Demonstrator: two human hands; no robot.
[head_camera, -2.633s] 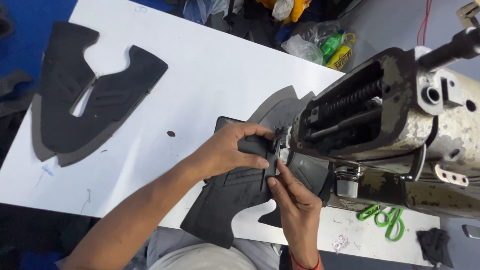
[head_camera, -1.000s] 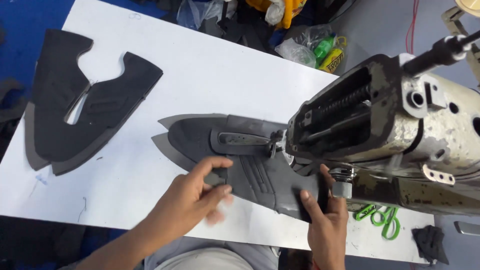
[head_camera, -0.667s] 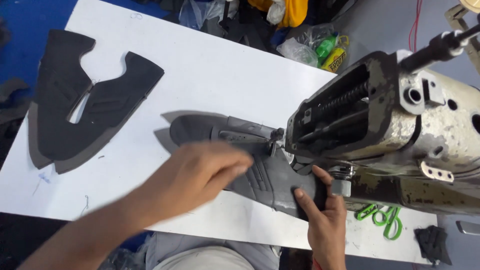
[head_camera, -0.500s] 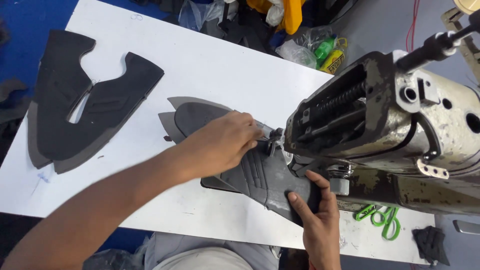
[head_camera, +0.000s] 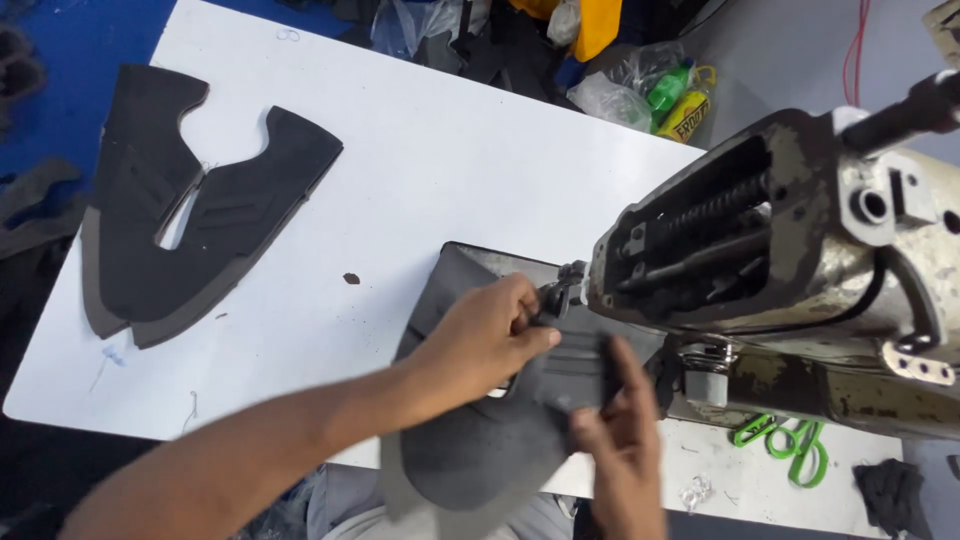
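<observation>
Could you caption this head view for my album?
Two hands, left hand and right hand, hold a dark shoe piece at a sewing machine.

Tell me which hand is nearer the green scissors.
Right. The right hand is just left of the green scissors at the table's near edge; the left hand sits farther left, on the dark shoe piece.

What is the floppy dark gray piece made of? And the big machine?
The floppy dark gray shoe-shaped piece looks like soft matte fabric or foam: it bends and droops over the table edge. The big worn sewing machine looks like painted metal, chipped and stained, with bare springs showing.
</observation>
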